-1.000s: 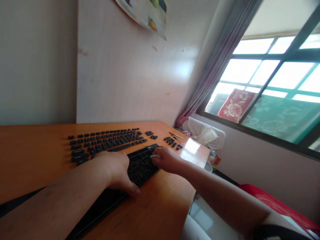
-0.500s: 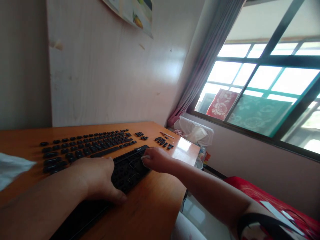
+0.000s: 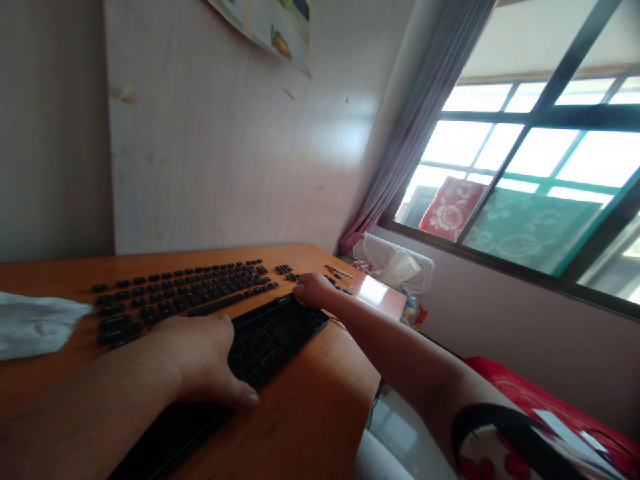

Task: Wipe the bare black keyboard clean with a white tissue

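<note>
A black keyboard base (image 3: pixel 280 333), its keycaps off, lies slantwise on the orange-brown table (image 3: pixel 310 393). Bare key sockets and a few thin metal wires show on it. My left hand (image 3: pixel 200 357) is clasped across its middle, thumb along the near edge, covering part of it. At the far right end, my right hand (image 3: pixel 314 291) is closed over the base's upper edge. The white tissue pinched in its fingers half a second ago is hidden behind them now. Rows of loose black keycaps (image 3: pixel 185 290) are laid out behind the base.
A crumpled white tissue (image 3: pixel 40 325) lies at the table's left. Smaller keycap groups (image 3: pixel 283 269) and a thin pen-like stick (image 3: pixel 339 271) sit toward the right end. A wall backs the table. Beyond its right edge stands a white basket (image 3: pixel 395 261) beneath the window.
My right hand has moved up and away, from over the base's right part to its far edge, uncovering the right end. The left hand keeps its hold; the view has shifted slightly.
</note>
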Available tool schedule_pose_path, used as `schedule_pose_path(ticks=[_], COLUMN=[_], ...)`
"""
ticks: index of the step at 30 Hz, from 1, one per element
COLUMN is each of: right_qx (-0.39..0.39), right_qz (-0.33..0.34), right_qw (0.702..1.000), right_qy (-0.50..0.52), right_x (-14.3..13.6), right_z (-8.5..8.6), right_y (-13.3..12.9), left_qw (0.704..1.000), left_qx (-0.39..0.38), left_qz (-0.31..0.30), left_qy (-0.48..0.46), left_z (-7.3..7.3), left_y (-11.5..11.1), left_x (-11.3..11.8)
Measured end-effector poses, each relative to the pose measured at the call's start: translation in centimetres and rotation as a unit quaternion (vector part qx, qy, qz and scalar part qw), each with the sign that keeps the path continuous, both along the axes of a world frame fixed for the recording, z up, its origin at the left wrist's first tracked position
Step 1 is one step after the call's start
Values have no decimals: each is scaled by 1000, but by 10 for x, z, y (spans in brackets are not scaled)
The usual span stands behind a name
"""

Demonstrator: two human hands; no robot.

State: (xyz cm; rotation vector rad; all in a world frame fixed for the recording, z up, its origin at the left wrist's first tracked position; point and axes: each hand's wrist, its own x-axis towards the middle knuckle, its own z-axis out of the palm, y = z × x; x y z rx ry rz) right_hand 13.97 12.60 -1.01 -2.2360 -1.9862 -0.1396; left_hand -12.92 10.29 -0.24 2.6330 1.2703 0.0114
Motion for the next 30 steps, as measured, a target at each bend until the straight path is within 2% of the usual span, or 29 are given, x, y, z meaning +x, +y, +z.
schedule_pose_path(ticks=[5,12,17,25,30], right_qx=[-31,-47,-50,-39,-54], right_qz=[61,22,54,33,76], right_qw=[998,999,997,999,995], right_qy=[2,-16,3,10,36], right_x=[-18,1,-2,8,1], right_z=[1,9,4,4,2], right_y=[4,9,8,14,13], left_qw=[1000,1000,1000,999,1000], left_qx=[-8,-2,3,-3,-3], left_qz=[4,10,8,10,13], left_qy=[7,-10,-4,31,18], left_z=[6,1,-5,4,2], left_y=[-5,-2,0,-7,-6], left_x=[1,0,-1,-1,-1])
